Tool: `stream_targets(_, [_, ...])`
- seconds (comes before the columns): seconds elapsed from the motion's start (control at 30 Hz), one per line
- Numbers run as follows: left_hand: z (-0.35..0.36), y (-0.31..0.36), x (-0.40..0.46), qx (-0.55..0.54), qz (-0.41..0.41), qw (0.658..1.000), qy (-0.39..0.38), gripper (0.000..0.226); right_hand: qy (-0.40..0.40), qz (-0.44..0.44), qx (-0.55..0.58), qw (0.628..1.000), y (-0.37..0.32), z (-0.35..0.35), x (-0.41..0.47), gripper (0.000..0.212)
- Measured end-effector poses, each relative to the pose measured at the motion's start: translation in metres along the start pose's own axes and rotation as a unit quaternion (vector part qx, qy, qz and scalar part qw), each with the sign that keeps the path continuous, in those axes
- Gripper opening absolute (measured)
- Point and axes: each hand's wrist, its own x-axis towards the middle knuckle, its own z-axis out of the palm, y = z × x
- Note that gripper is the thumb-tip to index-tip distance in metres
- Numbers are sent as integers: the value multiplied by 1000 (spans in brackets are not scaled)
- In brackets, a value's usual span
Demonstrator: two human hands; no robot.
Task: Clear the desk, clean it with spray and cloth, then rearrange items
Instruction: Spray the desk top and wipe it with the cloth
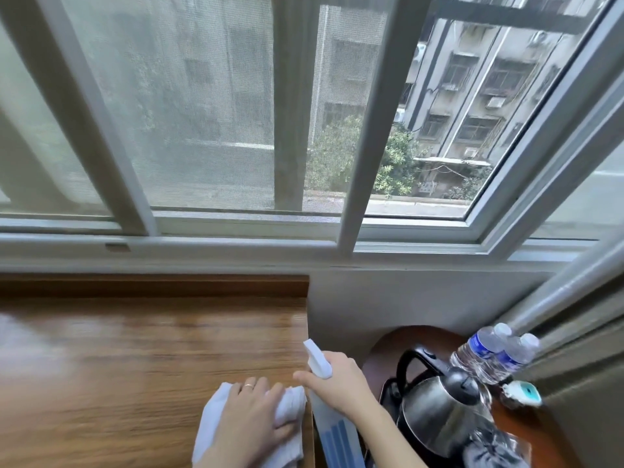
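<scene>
Since desk (118, 359) shows bare in head view, clearing looks done. Your left hand (250, 420) presses cloth (216, 417) flat at right edge; right hand (341, 383), grip wrapped round spray bottle (332, 430). Wiping underway; kettle (439, 410), water bottles (489, 352) on side table await return.

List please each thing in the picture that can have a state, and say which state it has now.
left hand: lies flat on the white cloth, pressing it on the desk
white cloth: bunched, at the desk's right edge
right hand: grips the spray bottle
spray bottle: upright, nozzle toward the desk
desk: shiny, bare except for the cloth
kettle: lid closed, on the side table
water bottles: capped, upright
window: slid open on the right
</scene>
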Motion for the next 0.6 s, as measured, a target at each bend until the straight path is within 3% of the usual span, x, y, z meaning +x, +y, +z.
stream_targets(0.27, [-5, -4, 29, -6, -40, 999, -4, 50, -4, 16, -8, 1000, 6, 6, -8, 35])
stream_targets(0.6, [-11, -10, 45, 4, -45, 998, -34, 54, 3, 40, 6, 999, 10, 19, -23, 42])
